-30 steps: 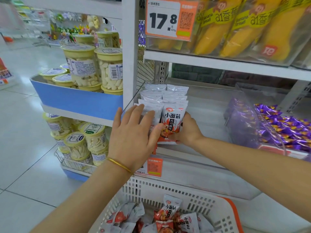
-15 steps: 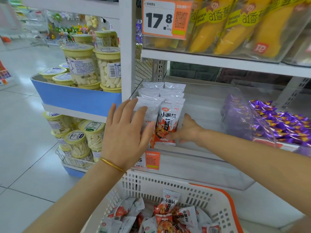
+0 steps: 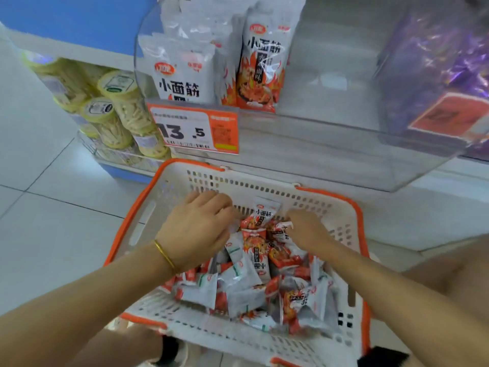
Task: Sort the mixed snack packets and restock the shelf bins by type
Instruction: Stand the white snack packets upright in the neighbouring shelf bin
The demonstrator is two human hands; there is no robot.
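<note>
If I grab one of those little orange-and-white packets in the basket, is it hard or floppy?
Probably floppy: the snack packets lie creased and slumped over each other in the basket. Likely light, since they look small and thin. Maybe slippery too: the wrappers look glossy.

We see the left hand and right hand among snack packets heaped in the basket; above, a clear shelf bin holds upright packets.
</note>
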